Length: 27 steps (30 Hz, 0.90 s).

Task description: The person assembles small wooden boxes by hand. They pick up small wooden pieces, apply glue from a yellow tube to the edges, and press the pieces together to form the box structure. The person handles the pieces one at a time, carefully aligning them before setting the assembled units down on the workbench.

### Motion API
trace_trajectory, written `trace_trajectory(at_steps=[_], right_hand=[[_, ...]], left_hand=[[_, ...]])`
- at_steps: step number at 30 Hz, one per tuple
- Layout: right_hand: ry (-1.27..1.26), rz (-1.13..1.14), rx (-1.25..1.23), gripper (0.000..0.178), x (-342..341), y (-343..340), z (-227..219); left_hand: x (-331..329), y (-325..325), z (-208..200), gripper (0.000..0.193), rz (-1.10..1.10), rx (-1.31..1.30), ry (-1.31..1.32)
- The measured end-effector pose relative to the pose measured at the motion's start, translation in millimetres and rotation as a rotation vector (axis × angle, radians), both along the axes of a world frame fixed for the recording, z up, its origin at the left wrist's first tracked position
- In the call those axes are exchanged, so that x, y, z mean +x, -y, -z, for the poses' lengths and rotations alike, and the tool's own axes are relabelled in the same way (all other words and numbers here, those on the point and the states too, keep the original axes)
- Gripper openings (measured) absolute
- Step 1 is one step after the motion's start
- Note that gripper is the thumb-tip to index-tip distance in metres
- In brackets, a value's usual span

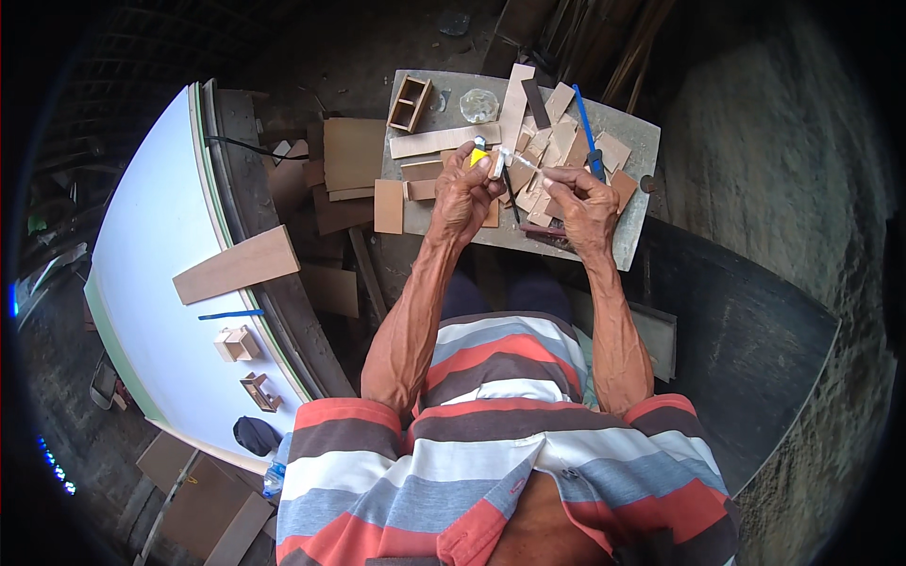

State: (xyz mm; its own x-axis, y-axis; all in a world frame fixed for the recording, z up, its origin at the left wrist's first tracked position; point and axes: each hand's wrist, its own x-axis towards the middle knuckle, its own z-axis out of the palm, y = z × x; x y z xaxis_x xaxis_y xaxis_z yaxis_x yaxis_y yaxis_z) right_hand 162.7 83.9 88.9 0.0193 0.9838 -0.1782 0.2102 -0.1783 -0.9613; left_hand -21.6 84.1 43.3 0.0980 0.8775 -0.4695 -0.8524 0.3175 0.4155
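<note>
My left hand (462, 196) is closed around a small yellow object (478, 154) with a pale top, perhaps a little bottle or tube. A small white piece (500, 162) shows at the same fingertips. Facing it, my right hand (585, 206) pinches a thin whitish stick or strip (527, 163) that points towards my left fingers. Whether its tip touches the white piece I cannot tell. Both hands are above a worktable (623, 231) strewn with small wood offcuts (564, 141). A blue hacksaw-like tool (585, 127) lies just beyond my right hand.
A divided wooden box (410, 104) and a clear glass dish (479, 106) stand at the table's far side. To the left, a white panel (160, 236) carries a wooden board (236, 265), a blue strip (231, 314) and two small wooden pieces. A rough wall rises on the right.
</note>
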Motion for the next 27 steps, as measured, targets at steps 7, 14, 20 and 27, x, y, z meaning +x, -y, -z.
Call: trace_trajectory(at_steps=[7, 14, 20, 27], right_hand=[[-0.115, -0.087, -0.099, 0.014, 0, 9, -18], [0.036, -0.106, 0.045, 0.012, -7, 12, -16], [-0.046, -0.013, 0.059, 0.012, -2, 14, -8], [0.083, 0.106, -0.012, 0.013, -6, 4, 1]], left_hand=[[0, -1, 2, 0.059, -0.036, -0.060, -0.049], [4, -2, 5, 0.057, -0.054, -0.102, 0.000], [-2, 0, 9, 0.058, -0.024, -0.072, 0.006], [5, 3, -3, 0.037, 0.025, -0.034, -0.069]])
